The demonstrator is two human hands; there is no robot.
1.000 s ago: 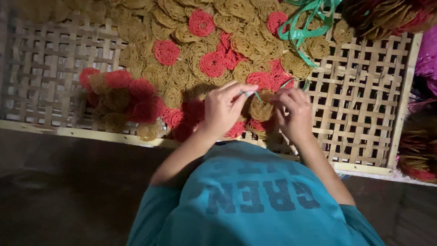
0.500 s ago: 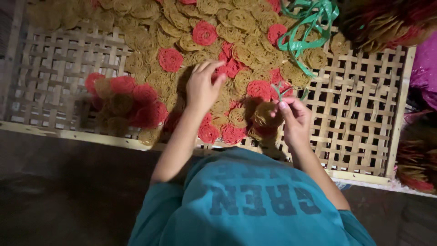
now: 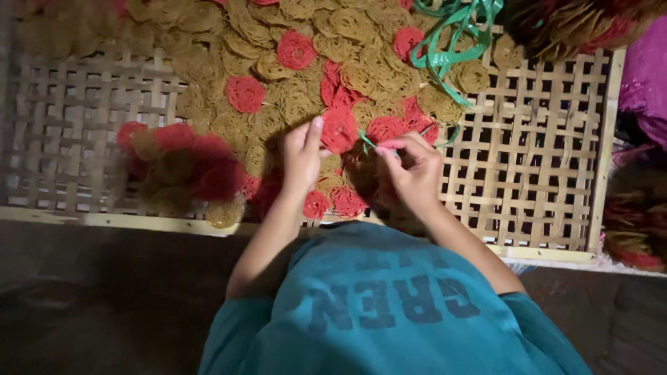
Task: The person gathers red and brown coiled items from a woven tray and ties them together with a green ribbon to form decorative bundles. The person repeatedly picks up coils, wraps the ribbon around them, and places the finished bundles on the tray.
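The red coiled disc (image 3: pixel 339 130) is now standing against the left hand (image 3: pixel 300 158), lifted off the pile on the bamboo tray (image 3: pixel 542 173). I am seeing the right hand (image 3: pixel 415 173) fingers pinching a green plastic strip (image 3: pixel 367 141), which has come close beside the disc.

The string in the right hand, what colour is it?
Green. The thin plastic string shows in the head view, pinched by the right hand.
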